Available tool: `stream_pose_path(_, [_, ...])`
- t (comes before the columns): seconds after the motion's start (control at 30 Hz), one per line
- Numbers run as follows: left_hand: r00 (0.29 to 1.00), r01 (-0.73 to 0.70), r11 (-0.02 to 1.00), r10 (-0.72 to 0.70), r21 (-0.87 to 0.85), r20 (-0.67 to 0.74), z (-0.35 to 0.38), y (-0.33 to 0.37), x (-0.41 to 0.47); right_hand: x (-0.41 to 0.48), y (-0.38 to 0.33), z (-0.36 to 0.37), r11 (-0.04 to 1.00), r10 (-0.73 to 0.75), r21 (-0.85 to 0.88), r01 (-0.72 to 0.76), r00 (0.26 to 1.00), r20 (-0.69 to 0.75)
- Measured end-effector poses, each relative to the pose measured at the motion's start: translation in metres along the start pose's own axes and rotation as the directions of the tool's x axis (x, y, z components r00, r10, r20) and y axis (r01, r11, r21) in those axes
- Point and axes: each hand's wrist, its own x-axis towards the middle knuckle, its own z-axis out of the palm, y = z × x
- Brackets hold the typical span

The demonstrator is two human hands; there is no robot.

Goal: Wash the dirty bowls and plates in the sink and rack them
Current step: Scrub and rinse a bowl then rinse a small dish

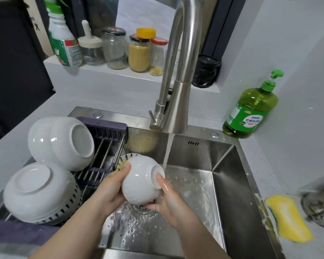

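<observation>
Crowding the rack point(103, 126), upturned bowls point(64, 141) sit beside the held bowl point(138, 182).

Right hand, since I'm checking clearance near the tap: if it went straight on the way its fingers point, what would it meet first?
The white bowl: the right hand has its fingers on the bowl's base. What lies beyond is unclear in depth.

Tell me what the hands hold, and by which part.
One white bowl. The grip of the left hand is on its side wall; that of the right hand on its base, at the foot ring.
</observation>
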Motion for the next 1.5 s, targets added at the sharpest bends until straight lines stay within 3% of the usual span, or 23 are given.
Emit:
stream_pose_path(0.13, [0.993,-0.016,0.996,0.006,-0.092,-0.115,-0.01,0.004,-0.011,0.001,0.008,0.015,0.997,0.03,-0.069,-0.029,1.0,0.007])
stream_pose_path(0.23, [0.931,-0.143,0.985,0.166,0.094,-0.325,-0.02,-0.007,-0.008,0.0,0.013,0.03,0.979,0.071,-0.189,-0.08,0.996,-0.056])
stream_pose_path(0.3, [0.892,-0.18,0.948,0.27,0.263,-0.362,-0.03,-0.016,-0.007,0.0,0.015,0.037,0.967,0.103,-0.226,-0.121,0.991,-0.09])
stream_pose_path(0.4, [0.934,-0.155,0.864,0.286,0.479,-0.214,-0.045,-0.023,-0.01,-0.003,0.015,0.043,0.954,0.11,-0.264,-0.141,0.985,-0.13])
stream_pose_path(0.53, [0.984,-0.15,0.904,0.175,0.4,-0.026,-0.054,-0.016,-0.022,-0.001,0.013,0.044,0.929,0.015,-0.361,-0.077,0.985,-0.172])
stream_pose_path(0.7, [0.965,-0.257,0.896,0.213,0.362,0.156,-0.066,0.003,-0.033,-0.005,-0.001,0.059,0.929,-0.017,-0.369,-0.031,0.992,-0.127])
stream_pose_path(0.77, [0.946,-0.324,0.836,0.281,0.443,0.162,-0.07,0.016,-0.041,-0.008,-0.011,0.071,0.935,-0.022,-0.355,-0.008,0.997,-0.081])
stream_pose_path(0.9, [0.845,-0.434,0.604,0.529,0.668,0.071,-0.075,0.046,-0.059,-0.011,-0.032,0.103,0.94,-0.038,-0.338,0.045,0.999,0.026])
stream_pose_path(1.0, [0.774,-0.403,0.495,0.633,0.77,-0.001,-0.087,0.068,-0.069,-0.007,-0.041,0.13,0.937,-0.046,-0.34,0.074,0.995,0.09])
stream_pose_path(1.13, [0.754,-0.335,0.351,0.656,0.874,0.026,-0.119,0.084,-0.075,0.003,-0.04,0.165,0.883,-0.073,-0.45,0.132,0.987,0.146])
stream_pose_path(1.33, [0.694,-0.418,0.491,0.715,0.765,-0.08,-0.146,0.08,-0.09,0.017,-0.015,0.204,0.815,-0.016,-0.567,0.121,0.982,0.187])
stream_pose_path(1.5, [0.707,-0.37,0.531,0.693,0.762,-0.139,-0.165,0.062,-0.083,0.023,-0.001,0.215,0.757,-0.046,-0.643,0.116,0.991,0.125])
